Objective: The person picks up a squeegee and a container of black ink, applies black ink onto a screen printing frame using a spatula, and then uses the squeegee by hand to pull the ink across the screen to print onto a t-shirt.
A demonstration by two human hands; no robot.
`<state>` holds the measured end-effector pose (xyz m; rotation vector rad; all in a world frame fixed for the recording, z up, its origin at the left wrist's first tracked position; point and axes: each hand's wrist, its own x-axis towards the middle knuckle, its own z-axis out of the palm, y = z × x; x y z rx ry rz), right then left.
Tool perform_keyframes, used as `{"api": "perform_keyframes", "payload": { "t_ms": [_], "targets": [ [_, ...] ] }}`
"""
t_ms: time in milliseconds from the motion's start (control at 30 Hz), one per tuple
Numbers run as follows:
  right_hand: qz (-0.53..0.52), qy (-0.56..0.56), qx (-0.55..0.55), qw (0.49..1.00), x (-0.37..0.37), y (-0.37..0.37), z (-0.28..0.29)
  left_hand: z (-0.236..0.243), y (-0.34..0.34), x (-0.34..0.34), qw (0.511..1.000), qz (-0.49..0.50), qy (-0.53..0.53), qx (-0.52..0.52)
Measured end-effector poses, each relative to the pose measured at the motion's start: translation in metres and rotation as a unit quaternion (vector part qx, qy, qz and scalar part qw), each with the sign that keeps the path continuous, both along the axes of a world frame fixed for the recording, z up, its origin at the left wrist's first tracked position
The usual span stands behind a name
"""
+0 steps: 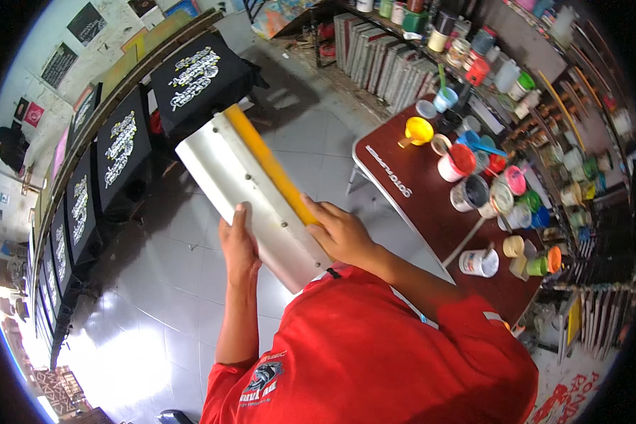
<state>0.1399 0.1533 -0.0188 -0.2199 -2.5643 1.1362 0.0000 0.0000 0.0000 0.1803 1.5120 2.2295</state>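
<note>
From my remote seat I see, far left, a curving row of black shirts (120,152) with white prints, laid flat along a line of boards. Grey floor tiles (162,283) spread beside them, glaring in the lower part. Next comes the left hand (240,244), closed on the long side of a silver squeegee (251,191); its thumb lies on the metal, the other fingers tucked mostly out of sight beneath. The squeegee is held slantwise over the floor, in front of the wearer's red shirt (403,346), its yellow strip (265,159) along the right edge. On that edge the right hand (346,237) is closed too (how far its fingers reach underneath I can't tell). Further right stands a brown counter (431,212), carrying a yellow cup (418,131), a red-stained tub (456,162) and, nearer the wearer, a white bucket (479,263).
</note>
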Motion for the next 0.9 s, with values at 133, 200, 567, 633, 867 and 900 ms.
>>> {"api": "perform_keyframes", "payload": {
  "t_ms": [133,200,567,633,867,900],
  "targets": [
    [-0.034,0.024,-0.015,0.999,-0.041,0.019,-0.016,0.012,0.036,-0.079,0.998,-0.022,-0.020,-0.046],
    [-0.057,0.028,0.015,0.998,-0.054,0.069,-0.016,0.012,0.093,-0.105,0.999,-0.034,-0.031,-0.002],
    [-0.207,0.061,-0.074,0.973,-0.189,0.214,-0.035,0.034,0.272,-0.177,0.988,-0.106,0.077,-0.077],
    [-0.209,0.042,-0.134,0.968,-0.214,0.240,-0.033,0.017,0.296,-0.201,0.975,-0.131,0.160,-0.086],
    [-0.196,0.073,-0.323,0.923,-0.285,0.301,-0.036,0.014,0.368,-0.274,0.920,-0.245,0.291,-0.100],
    [-0.188,0.089,-0.363,0.908,-0.292,0.305,-0.037,0.016,0.378,-0.285,0.906,-0.270,0.311,-0.098]
  ]
}}
